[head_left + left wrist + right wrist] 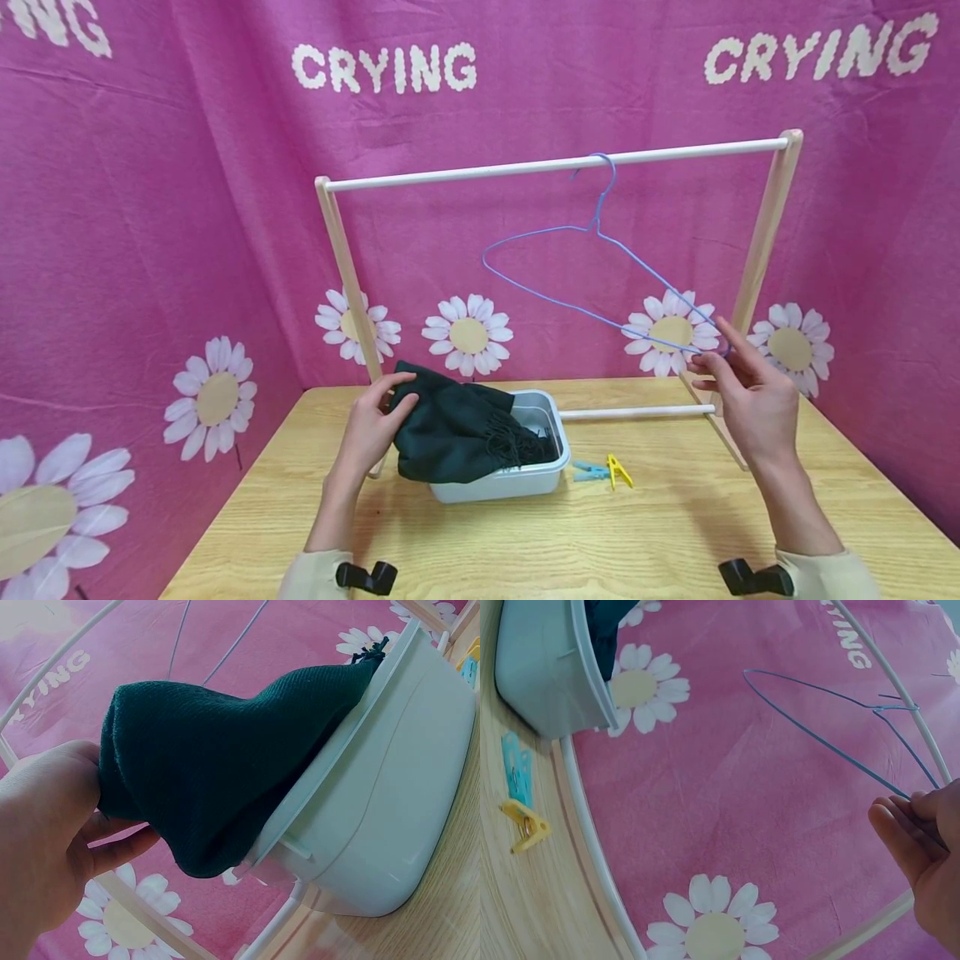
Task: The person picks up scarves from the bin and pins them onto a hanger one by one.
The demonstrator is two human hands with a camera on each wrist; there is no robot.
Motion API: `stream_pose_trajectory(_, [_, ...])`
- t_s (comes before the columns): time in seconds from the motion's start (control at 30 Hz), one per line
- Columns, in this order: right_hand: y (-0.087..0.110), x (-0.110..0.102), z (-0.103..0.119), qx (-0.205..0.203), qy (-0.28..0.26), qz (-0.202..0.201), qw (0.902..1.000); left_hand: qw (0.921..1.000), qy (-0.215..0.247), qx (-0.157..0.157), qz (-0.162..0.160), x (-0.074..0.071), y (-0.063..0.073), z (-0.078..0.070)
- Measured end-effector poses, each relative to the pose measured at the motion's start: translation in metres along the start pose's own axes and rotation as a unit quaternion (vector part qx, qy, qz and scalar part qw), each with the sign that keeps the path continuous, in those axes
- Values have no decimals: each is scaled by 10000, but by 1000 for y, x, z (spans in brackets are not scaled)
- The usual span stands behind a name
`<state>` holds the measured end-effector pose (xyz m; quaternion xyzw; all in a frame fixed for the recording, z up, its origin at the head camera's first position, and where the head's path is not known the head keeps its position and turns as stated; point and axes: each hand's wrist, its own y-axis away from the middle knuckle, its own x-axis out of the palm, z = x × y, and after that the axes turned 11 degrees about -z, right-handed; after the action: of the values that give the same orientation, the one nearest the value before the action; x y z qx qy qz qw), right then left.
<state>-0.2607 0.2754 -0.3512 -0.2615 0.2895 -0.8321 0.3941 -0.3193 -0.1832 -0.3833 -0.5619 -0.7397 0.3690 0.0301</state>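
A dark green fringed scarf (pixel 450 425) hangs partly over the rim of a pale plastic basin (pixel 495 487). My left hand (pixel 377 421) pinches one folded end of it, lifted above the basin's left side; in the left wrist view the scarf (pixel 195 765) drapes from thumb and fingers. A blue wire hanger (pixel 551 300) hooks over the white rail (pixel 480 172) of a wooden stand, tilted with its right end toward me. That right corner is pinched between the thumb and fingers of my right hand (pixel 753 404). The hanger (pixel 817 739) carries nothing.
On the wooden table (pixel 637 533), a blue clothespin (pixel 591 472) and a yellow clothespin (pixel 619 472) lie right of the basin. The stand's uprights (pixel 767 225) rise on both sides, with a low white bar (pixel 637 412) behind. A pink flowered cloth (pixel 247 125) encloses the back and sides.
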Motion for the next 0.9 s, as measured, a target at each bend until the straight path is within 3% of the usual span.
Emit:
stream_pose_trajectory(0.1, [0, 1, 1, 240, -821, -154, 9962, 10000, 9, -54, 21, 0, 0, -1])
stream_pose_trajectory(0.2, [-1, 2, 3, 472, -1545, -323, 9863, 9999, 7, -100, 46, 0, 0, -1])
stream_pose_trajectory(0.43, [0, 8, 12, 804, -2291, -597, 9682, 10000, 59, 4, -15, 1, -1, 1])
stream_pose_trajectory(0.67, [1, 14, 13, 1260, -2953, -912, 9427, 10000, 44, 53, -30, 1, -1, 1])
stream_pose_trajectory(0.9, [2, 18, 15, 1257, -3366, -1231, 9251, 10000, 84, 34, -11, 0, -1, 1])
